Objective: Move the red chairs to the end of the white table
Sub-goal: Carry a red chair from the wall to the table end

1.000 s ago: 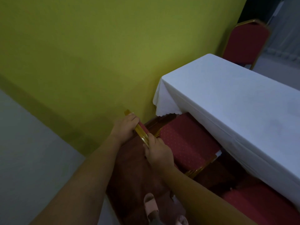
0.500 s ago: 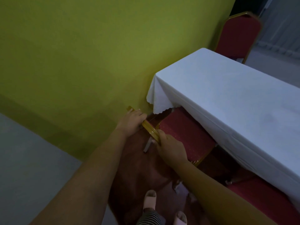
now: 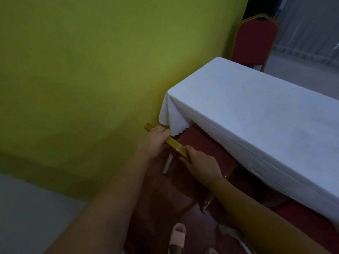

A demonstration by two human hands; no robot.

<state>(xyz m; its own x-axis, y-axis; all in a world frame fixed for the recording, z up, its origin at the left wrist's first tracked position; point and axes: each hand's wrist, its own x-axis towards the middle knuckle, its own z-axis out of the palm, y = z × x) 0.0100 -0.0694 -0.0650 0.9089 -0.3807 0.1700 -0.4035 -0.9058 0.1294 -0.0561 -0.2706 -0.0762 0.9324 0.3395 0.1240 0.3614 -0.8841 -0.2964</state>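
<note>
A red chair [image 3: 201, 143] with a gold frame stands at the near corner of the white table [image 3: 256, 110], its seat partly under the hanging cloth. My left hand [image 3: 154, 142] and my right hand [image 3: 200, 162] both grip the gold top rail of its backrest, left hand nearer the wall. A second red chair [image 3: 255, 39] stands upright beyond the table's far end. Another red seat [image 3: 308, 222] shows at the lower right, partly under the table edge.
A yellow-green wall [image 3: 91, 79] runs close along the left of the chair and the table's end. Pale floor [image 3: 27, 217] lies at the lower left. My sandalled foot [image 3: 177, 237] is on the dark floor behind the chair.
The held chair has slid forward, its seat going further under the tablecloth corner. Both hands kept their grip on the rail and moved with it toward the wall and table.
</note>
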